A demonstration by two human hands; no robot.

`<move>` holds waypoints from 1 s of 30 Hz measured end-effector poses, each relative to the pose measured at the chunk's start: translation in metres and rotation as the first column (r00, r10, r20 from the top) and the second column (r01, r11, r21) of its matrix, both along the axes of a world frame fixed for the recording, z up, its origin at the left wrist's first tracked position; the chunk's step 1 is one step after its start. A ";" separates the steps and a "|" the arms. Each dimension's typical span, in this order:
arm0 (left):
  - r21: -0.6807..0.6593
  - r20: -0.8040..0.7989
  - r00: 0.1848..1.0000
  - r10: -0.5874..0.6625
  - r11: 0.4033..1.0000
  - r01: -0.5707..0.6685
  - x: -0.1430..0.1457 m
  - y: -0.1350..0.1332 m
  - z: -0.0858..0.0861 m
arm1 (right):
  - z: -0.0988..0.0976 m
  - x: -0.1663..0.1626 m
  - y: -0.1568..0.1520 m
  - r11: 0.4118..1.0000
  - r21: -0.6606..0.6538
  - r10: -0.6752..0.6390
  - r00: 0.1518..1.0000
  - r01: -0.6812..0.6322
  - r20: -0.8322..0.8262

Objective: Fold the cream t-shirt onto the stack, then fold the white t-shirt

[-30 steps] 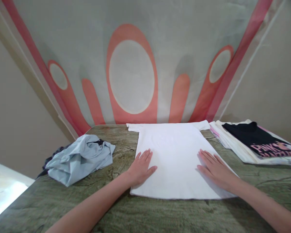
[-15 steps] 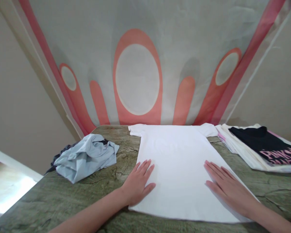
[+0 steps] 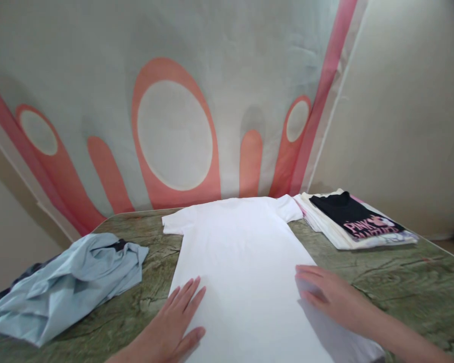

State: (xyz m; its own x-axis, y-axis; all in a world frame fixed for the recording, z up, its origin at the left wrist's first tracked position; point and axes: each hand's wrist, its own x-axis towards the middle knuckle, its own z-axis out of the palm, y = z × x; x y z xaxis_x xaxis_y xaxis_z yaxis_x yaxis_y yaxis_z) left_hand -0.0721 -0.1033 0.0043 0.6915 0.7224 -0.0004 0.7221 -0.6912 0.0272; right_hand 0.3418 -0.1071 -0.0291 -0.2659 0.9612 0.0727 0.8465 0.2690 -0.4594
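Note:
A white T-shirt [image 3: 242,267] lies spread flat on the table, collar end at the far edge and sleeves out to both sides. My left hand [image 3: 174,322] rests on its lower left side, palm down with fingers stretched and thumb apart. Over the shirt's right side is my right hand [image 3: 325,292], its fingers extended to the left and a shadow falling beneath it. Whether that hand touches the cloth is hard to tell. The shirt's hem is partly cut off by the bottom of the view.
A crumpled light blue garment [image 3: 71,287] lies on the left with dark cloth under it. At the far right sits a stack of folded shirts, topped by a black T-shirt [image 3: 351,214] with pink print. The wood-patterned table [image 3: 412,277] meets a wall with a coral-patterned sheet [image 3: 212,166].
The view has turned to the right and come closer, so things appear further left. My right hand seems lifted and turned more sideways; my left hand stays flat on the shirt.

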 end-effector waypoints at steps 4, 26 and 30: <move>-0.124 0.032 0.999 -0.033 0.992 0.037 0.052 0.037 0.033 | 0.016 0.032 0.055 0.979 -0.103 -0.203 0.909 0.178 -0.364; -0.075 0.219 0.964 0.149 0.988 -0.135 0.307 0.202 -0.064 | -0.017 0.084 0.251 0.643 -0.521 -0.765 0.491 0.561 -0.417; -0.095 0.262 0.954 0.145 0.988 -0.124 0.305 0.199 -0.062 | -0.009 0.080 0.253 0.665 -0.567 -0.746 0.439 0.486 -0.500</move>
